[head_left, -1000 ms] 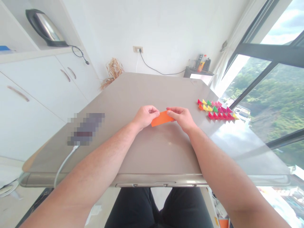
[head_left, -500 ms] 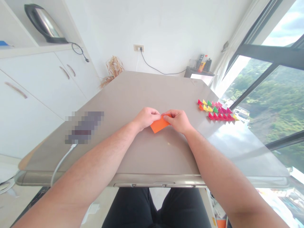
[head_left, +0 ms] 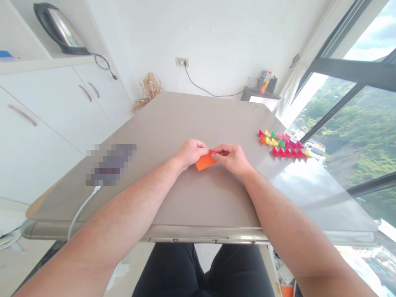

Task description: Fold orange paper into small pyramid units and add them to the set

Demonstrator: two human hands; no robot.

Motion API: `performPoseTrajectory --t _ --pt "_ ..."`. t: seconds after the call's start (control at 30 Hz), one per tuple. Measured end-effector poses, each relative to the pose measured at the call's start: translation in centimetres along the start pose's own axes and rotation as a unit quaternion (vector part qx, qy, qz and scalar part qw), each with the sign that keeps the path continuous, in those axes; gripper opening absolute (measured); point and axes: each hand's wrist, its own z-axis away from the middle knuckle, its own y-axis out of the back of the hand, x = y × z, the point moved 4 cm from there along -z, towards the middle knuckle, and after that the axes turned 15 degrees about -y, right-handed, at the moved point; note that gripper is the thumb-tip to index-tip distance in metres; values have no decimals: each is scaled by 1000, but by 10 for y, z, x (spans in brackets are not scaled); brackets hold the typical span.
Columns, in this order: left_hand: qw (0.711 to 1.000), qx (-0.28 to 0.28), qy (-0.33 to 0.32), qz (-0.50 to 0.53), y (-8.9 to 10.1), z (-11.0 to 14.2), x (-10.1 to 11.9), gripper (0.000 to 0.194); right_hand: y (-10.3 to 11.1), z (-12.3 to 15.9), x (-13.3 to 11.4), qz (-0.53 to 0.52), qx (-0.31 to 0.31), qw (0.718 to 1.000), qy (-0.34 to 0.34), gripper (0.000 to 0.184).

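An orange sheet of paper (head_left: pixel 205 161) is held between both hands just over the middle of the table. My left hand (head_left: pixel 192 153) is closed on its upper left part, thumb and fingers pinching the edge. At the upper right corner, my right hand (head_left: pixel 231 158) pinches the sheet between thumb and bent forefinger. The fingertips of the two hands nearly meet along the far edge, and they hide part of the paper there. Off to the right stand several small folded paper shapes (head_left: pixel 288 152) in rows, coloured red, yellow, green, pink and orange.
The grey table (head_left: pixel 198 119) reaches toward a white wall. On its left lies a blurred dark object (head_left: pixel 113 165) with a white cable (head_left: pixel 80 206). Windows (head_left: pixel 365 123) run along the right side. Behind the table's far right corner, bottles (head_left: pixel 265 83) stand on a small cabinet.
My right thumb has slid a little left along the paper, and less of the orange sheet shows at the right. My left hand keeps its pinch.
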Motion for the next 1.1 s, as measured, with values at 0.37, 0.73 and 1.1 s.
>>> performPoseTrajectory --t 0.37,0.73,1.1 --pt "999 -17 -34 -18 0 4 10 13 4 -3 3 -167 -87 978 -91 25" --pt "996 -54 -56 -48 -3 5 12 14 2 -5 8 -101 -78 983 -129 16" --pt "996 -74 -40 1 -1 3 7 14 2 -6 7 -82 -58 989 -107 14"
